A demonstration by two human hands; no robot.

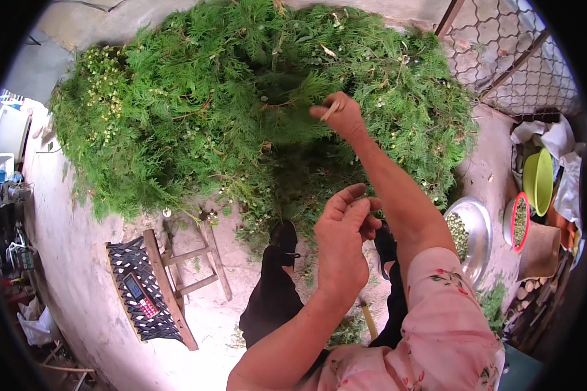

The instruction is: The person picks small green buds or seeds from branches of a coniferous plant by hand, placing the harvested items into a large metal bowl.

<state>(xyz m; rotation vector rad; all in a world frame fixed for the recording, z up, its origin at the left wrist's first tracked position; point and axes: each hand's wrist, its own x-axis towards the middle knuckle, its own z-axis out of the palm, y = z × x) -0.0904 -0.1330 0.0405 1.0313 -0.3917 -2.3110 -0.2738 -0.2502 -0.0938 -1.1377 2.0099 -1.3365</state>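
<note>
My left hand [346,241] is raised in front of me, above my shoes. Its fingers curl in and the thumb presses against them; whatever they hold, if anything, is hidden. Farther out, my right hand [343,117] reaches over a large heap of green conifer branches [195,111]. Its fingers are bent together and partly blurred, so I cannot make out what is in them. A blurred green spray [306,94] lies just beside its fingertips. Small pale cones [104,91] dot the branches, thickest at the heap's left.
A wooden stool with a woven black seat [120,260] lies tipped at left, a phone with red keys [140,294] on it. At right are a metal basin [479,234] of small green cones, a red-rimmed bowl [519,221], a yellow-green basin [538,182], and wire mesh [496,39].
</note>
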